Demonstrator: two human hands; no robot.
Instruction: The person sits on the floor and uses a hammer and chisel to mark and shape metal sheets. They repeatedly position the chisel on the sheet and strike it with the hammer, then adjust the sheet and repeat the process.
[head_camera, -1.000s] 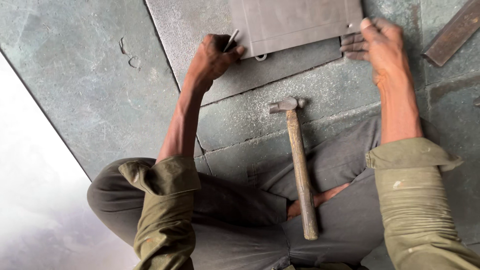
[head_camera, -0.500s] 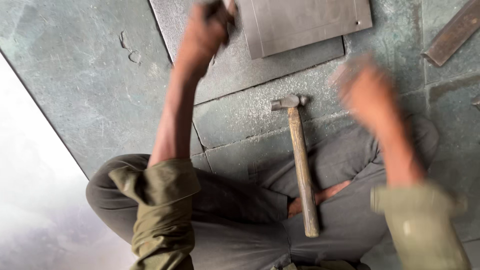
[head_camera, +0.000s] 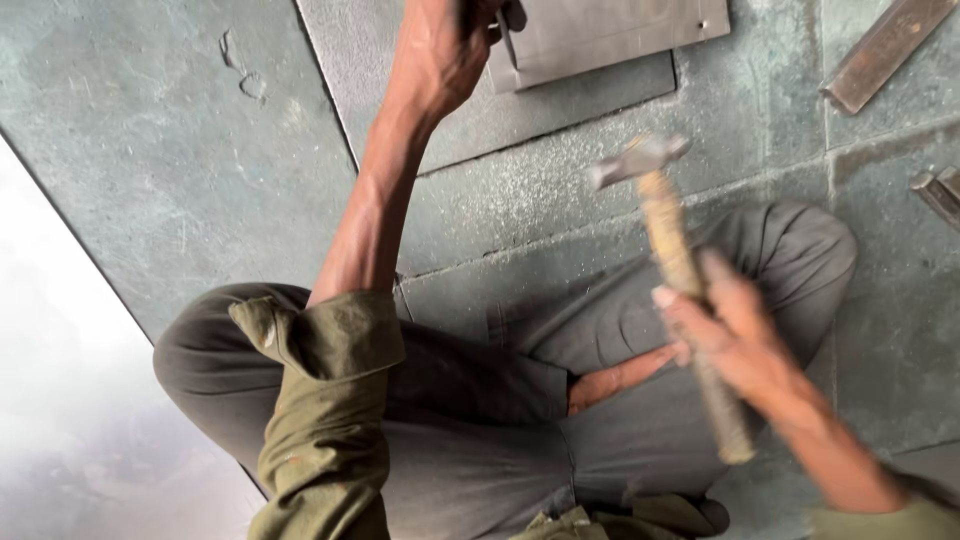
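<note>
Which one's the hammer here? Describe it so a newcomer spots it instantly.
Start at the grey metal sheet lying on the floor at the top of the head view, then drop to the right hand above the person's crossed legs. The hammer is gripped there, head up. It alone has a pale wooden handle with a small steel head; the other metal pieces lie flat on the floor.

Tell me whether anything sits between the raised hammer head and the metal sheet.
Nothing visible does. The hammer in the right hand is raised over bare floor; the metal sheet lies beyond, with the left hand at its corner.
</note>
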